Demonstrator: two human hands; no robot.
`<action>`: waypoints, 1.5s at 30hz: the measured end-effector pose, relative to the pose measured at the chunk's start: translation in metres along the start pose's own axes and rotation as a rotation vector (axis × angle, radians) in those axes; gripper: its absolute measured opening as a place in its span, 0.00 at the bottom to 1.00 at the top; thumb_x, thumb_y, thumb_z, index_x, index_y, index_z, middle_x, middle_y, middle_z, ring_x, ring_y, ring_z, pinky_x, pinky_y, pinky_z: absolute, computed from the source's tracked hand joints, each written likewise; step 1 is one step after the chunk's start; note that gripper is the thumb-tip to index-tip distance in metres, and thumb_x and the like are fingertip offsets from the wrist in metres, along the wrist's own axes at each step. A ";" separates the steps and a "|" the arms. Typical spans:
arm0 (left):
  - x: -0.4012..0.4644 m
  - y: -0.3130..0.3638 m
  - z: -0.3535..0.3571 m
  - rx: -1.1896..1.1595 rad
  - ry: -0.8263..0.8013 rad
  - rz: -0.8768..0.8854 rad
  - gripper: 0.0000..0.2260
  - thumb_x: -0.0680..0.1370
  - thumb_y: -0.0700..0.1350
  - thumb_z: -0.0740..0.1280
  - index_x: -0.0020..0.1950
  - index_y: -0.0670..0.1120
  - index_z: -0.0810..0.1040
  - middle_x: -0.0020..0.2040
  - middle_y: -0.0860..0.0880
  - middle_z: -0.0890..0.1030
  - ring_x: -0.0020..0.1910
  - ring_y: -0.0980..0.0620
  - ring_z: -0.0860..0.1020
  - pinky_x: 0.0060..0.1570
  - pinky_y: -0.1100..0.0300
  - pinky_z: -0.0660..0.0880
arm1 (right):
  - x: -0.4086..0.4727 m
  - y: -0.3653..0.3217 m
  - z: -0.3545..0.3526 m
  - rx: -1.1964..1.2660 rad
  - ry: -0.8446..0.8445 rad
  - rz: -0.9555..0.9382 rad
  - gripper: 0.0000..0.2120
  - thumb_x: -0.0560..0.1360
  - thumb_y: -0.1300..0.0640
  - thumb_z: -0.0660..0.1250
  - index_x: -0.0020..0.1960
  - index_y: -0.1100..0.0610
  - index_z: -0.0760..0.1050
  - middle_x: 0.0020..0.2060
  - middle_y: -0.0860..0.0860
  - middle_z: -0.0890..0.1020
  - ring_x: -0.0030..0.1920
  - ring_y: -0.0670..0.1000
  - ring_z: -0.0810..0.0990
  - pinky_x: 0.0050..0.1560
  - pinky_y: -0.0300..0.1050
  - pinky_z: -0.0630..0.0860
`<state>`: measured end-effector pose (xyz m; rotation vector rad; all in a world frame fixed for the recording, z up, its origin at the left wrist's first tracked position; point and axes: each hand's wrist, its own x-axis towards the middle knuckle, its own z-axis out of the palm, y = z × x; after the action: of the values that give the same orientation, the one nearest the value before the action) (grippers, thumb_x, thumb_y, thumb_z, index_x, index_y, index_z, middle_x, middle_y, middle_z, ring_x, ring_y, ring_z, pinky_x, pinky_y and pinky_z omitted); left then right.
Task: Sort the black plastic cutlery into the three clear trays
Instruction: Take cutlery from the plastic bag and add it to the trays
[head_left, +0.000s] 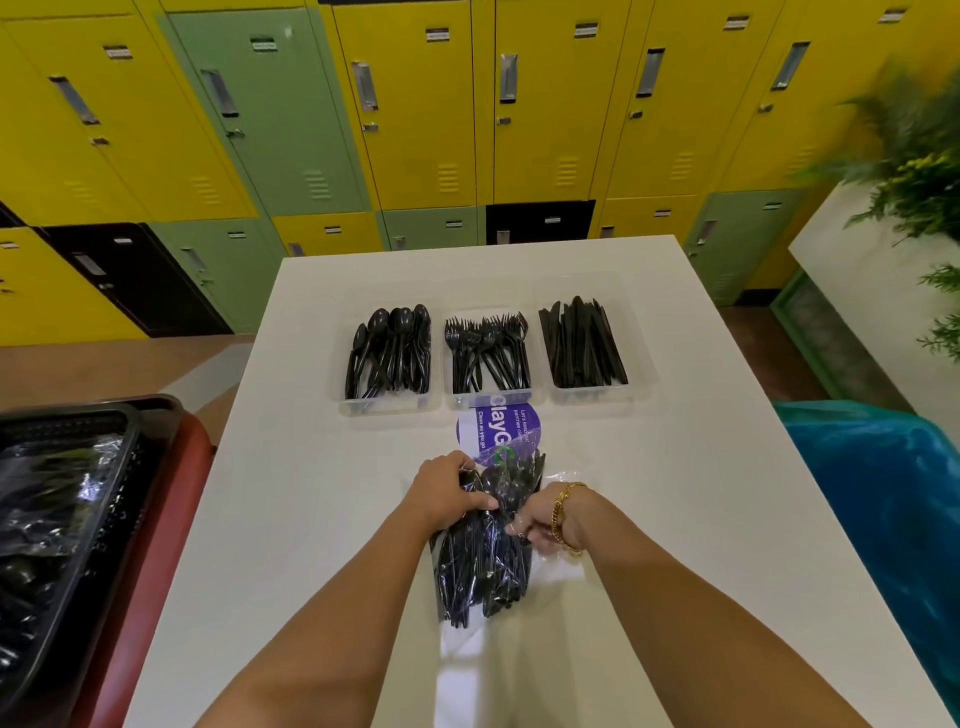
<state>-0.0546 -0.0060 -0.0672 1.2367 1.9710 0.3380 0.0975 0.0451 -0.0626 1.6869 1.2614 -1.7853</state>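
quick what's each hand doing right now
Left hand: grips the clear plastic bag of black plastic cutlery.
Right hand: pinches the same bag's clear wrap.

Glossy black plastic cutlery (483, 545) is glinting inside a crinkly clear film bag (563, 480); three clear plastic trays (389, 405) are looking faintly frosted on the smooth, matt white tabletop (701, 441), and a gold metal bracelet (561, 514) is shining.

Sticker (506, 428) text partly covered by the bag (483, 551) and middle tray (491, 397). Right hand (540, 519) fingertips hidden behind bag plastic. Cutlery types inside bag unclear. Plant (914, 156) blurred. Black crate (62, 519) cut off at left edge.
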 end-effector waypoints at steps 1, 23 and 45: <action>0.000 0.000 0.000 -0.006 -0.001 0.006 0.25 0.67 0.49 0.77 0.60 0.43 0.74 0.59 0.44 0.79 0.53 0.49 0.76 0.48 0.63 0.67 | 0.000 0.001 0.001 0.011 0.011 -0.007 0.13 0.76 0.63 0.66 0.33 0.60 0.70 0.12 0.49 0.68 0.12 0.45 0.64 0.22 0.33 0.63; 0.006 -0.003 -0.005 -0.037 -0.031 -0.011 0.28 0.68 0.50 0.76 0.64 0.44 0.73 0.61 0.45 0.77 0.58 0.48 0.75 0.51 0.62 0.68 | -0.001 0.010 -0.016 0.160 0.091 -0.057 0.05 0.74 0.66 0.67 0.40 0.64 0.77 0.20 0.52 0.69 0.16 0.46 0.66 0.18 0.32 0.67; 0.022 0.035 -0.031 0.042 0.112 0.071 0.20 0.77 0.55 0.65 0.62 0.43 0.75 0.60 0.45 0.78 0.58 0.48 0.76 0.53 0.59 0.69 | -0.023 -0.016 -0.069 0.139 0.333 -0.238 0.06 0.77 0.62 0.61 0.42 0.63 0.71 0.34 0.54 0.79 0.19 0.45 0.65 0.19 0.34 0.63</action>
<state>-0.0597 0.0346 -0.0364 1.3435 2.0411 0.4109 0.1306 0.1023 -0.0274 2.0524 1.5651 -1.8111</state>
